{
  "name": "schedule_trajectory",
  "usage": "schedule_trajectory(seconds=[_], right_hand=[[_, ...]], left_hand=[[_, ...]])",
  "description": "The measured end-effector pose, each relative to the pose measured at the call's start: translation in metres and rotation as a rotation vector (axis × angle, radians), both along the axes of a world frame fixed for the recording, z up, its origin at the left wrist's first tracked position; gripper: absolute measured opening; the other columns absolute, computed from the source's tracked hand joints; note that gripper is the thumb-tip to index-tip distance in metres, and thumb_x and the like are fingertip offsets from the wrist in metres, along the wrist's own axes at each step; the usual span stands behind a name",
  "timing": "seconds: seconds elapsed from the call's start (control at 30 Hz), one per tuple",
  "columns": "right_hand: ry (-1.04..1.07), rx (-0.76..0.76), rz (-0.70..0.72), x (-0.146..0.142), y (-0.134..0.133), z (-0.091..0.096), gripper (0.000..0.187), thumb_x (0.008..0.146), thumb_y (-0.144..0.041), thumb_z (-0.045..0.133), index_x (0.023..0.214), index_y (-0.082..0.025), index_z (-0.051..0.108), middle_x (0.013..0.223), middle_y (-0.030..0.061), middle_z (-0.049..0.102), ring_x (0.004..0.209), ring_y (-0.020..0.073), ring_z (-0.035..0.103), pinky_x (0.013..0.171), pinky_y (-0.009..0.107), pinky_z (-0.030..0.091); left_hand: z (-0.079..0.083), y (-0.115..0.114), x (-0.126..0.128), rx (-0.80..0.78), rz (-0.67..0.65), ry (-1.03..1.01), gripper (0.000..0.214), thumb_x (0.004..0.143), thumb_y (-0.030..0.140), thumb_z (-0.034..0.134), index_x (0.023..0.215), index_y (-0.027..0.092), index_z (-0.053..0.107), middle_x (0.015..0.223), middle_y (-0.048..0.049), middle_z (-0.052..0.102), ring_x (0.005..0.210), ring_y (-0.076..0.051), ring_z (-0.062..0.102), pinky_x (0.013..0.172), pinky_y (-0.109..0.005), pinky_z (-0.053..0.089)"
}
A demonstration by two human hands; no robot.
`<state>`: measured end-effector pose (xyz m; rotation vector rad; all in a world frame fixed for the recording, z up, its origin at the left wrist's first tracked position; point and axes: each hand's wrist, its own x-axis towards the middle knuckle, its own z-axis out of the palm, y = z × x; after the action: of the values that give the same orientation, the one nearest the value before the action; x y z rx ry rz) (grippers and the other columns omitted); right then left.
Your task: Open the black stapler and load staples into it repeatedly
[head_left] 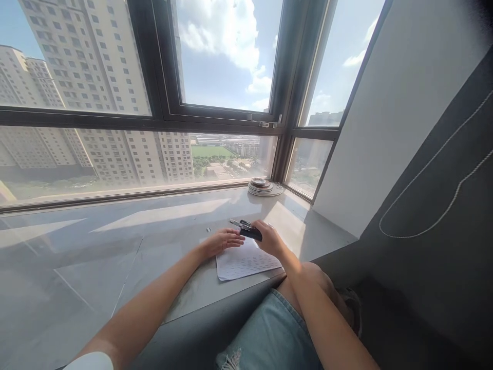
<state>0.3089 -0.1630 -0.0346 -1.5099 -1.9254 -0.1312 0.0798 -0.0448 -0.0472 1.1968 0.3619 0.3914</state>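
A black stapler (250,232) is in my right hand (268,237), my fingers wrapped round its rear end. Its metal magazine sticks out to the left, apart from the black body, so it looks opened up. My left hand (224,241) rests over the left edge of the paper sheets (248,262), fingers stretched out just below the stapler's front. I cannot tell whether those fingertips touch the stapler. Rows of writing cover the top sheet. A small metallic piece (208,229), perhaps a staple strip, lies on the sill just beyond my left hand.
The pale, glossy window sill (96,257) runs under dark-framed windows. A stack of round, plate-like discs (262,186) stands in its far corner. A white wall (362,128) closes the right side, with a looped cord (416,235) hanging there. My knee is close below the sill edge.
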Motion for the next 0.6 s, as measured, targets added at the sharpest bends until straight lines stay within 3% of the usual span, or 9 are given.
schedule_trajectory(seconds=[0.07, 0.17, 0.4, 0.6], right_hand=[[-0.074, 0.020, -0.003, 0.0002, -0.0007, 0.0004, 0.034, 0.081, -0.008, 0.056, 0.111, -0.025, 0.057, 0.108, 0.0050, 0.066, 0.089, 0.0199, 0.062, 0.073, 0.027, 0.044], [-0.179, 0.044, 0.012, 0.0004, -0.0011, 0.0018, 0.040, 0.080, -0.004, 0.056, 0.114, -0.024, 0.057, 0.117, 0.0068, 0.066, 0.097, 0.0210, 0.062, 0.078, 0.028, 0.045], [-0.331, 0.035, -0.004, 0.0013, 0.0018, 0.0014, 0.048, 0.072, 0.001, 0.057, 0.115, -0.022, 0.058, 0.122, 0.0085, 0.065, 0.101, 0.0232, 0.060, 0.083, 0.032, 0.046], [-0.420, 0.064, -0.015, 0.0005, 0.0023, 0.0020, 0.050, 0.075, 0.002, 0.058, 0.120, -0.021, 0.059, 0.130, 0.0119, 0.062, 0.112, 0.0261, 0.057, 0.086, 0.035, 0.043]], left_hand=[[0.0042, -0.0003, -0.0018, -0.039, -0.050, -0.050, 0.037, 0.081, 0.022, 0.083, 0.114, 0.009, 0.071, 0.124, -0.0201, 0.073, 0.117, -0.028, 0.071, 0.109, -0.038, 0.050], [0.0074, 0.0015, -0.0042, -0.082, -0.079, -0.092, 0.040, 0.083, 0.014, 0.078, 0.121, 0.008, 0.071, 0.126, -0.0188, 0.072, 0.121, -0.028, 0.069, 0.115, -0.037, 0.046], [0.0050, 0.0036, -0.0037, -0.074, -0.017, -0.057, 0.033, 0.088, 0.013, 0.075, 0.122, 0.008, 0.072, 0.127, -0.0172, 0.071, 0.116, -0.019, 0.070, 0.108, -0.026, 0.051], [0.0034, 0.0045, -0.0024, -0.078, 0.046, -0.057, 0.027, 0.091, 0.018, 0.074, 0.117, 0.009, 0.074, 0.125, -0.0180, 0.072, 0.112, -0.019, 0.071, 0.103, -0.026, 0.055]])
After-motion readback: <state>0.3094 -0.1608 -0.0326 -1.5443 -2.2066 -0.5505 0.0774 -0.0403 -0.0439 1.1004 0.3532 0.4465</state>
